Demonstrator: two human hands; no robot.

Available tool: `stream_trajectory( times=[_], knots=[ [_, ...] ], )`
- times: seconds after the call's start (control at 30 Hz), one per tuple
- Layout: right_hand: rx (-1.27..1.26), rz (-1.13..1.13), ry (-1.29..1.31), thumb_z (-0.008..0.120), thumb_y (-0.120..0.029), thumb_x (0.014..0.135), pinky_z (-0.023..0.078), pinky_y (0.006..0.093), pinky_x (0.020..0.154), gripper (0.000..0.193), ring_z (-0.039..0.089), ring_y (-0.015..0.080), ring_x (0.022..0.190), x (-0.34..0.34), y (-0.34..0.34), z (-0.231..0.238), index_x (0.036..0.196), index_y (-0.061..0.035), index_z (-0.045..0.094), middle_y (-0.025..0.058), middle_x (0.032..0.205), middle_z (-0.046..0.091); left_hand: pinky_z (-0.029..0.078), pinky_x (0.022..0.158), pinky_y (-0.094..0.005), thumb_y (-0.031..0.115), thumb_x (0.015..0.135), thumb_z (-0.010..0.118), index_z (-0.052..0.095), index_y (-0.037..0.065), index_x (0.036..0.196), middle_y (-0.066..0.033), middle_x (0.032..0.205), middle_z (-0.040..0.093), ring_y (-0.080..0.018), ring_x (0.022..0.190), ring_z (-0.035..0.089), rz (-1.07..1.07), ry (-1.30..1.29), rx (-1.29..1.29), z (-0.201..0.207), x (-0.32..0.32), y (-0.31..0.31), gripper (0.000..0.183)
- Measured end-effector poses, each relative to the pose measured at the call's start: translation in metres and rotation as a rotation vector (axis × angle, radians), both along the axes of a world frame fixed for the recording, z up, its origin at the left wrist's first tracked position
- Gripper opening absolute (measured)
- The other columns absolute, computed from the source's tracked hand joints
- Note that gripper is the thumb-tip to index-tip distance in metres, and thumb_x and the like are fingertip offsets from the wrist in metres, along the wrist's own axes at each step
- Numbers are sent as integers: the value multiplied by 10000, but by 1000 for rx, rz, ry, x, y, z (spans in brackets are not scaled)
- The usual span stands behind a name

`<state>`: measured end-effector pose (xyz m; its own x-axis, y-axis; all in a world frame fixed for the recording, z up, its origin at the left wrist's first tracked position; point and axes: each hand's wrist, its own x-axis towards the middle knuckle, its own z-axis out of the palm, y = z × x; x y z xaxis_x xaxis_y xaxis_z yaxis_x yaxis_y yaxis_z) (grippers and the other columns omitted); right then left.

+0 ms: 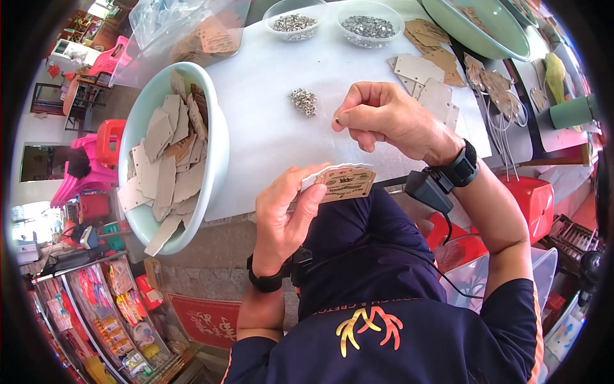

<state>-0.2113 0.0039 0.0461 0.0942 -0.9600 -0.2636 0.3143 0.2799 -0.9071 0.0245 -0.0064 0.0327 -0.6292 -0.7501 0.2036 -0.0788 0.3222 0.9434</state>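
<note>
My left hand (284, 214) is closed on a printed brown cardboard card (348, 184) with a wavy top edge and small holes, thumb on its printed face and fingers behind. Above and to the right, my right hand (393, 118) pinches a tiny dark metal piece (338, 121) between thumb and forefinger; its exact kind is too small to tell. The two hands are apart. On the white table (256, 128), left of my right fingertips, lies a small heap of silvery metal fasteners (303, 102).
A pale green basin (214, 185) of cardboard pieces stands at left. Two clear tubs, one of small metal fasteners (294, 24) and one of flat metal discs (368, 29), sit at the back. Grey cards (419, 67) lie at right, below another green basin (511, 38).
</note>
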Motion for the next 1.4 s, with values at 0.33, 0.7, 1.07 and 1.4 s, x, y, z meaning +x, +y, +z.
stream_trajectory(
  times=[0.33,0.7,1.07,1.4],
  knots=[
    [-434,-92,1047,631,-71,805,528,356,674,141,648,261,703,-6,-17,-8,908,20,662,136,812,649,412,544,-189,104,982,569,622,-22,1167,-16,814,633,-52,616,519,2,91,215,-19,11,-5,231],
    [-542,-18,1472,648,-156,847,513,391,720,157,660,310,810,9,-40,-4,925,-25,687,121,859,667,404,535,-189,82,968,593,626,-9,1173,-14,803,620,-41,607,501,-24,155,243,-25,12,-10,226],
    [-509,-7,1550,622,-134,822,504,406,703,126,645,316,773,15,-55,-15,837,-11,645,137,825,656,400,530,-187,92,974,590,625,-15,1163,-15,793,614,-39,604,498,-41,173,226,-25,11,-10,220],
    [-636,-59,1469,587,-158,816,500,451,648,156,632,373,705,-1,-50,-12,791,-12,636,177,774,650,400,527,-189,114,973,597,621,-22,1156,-12,768,602,-41,593,501,-28,141,231,-25,10,-10,229]
  ],
)
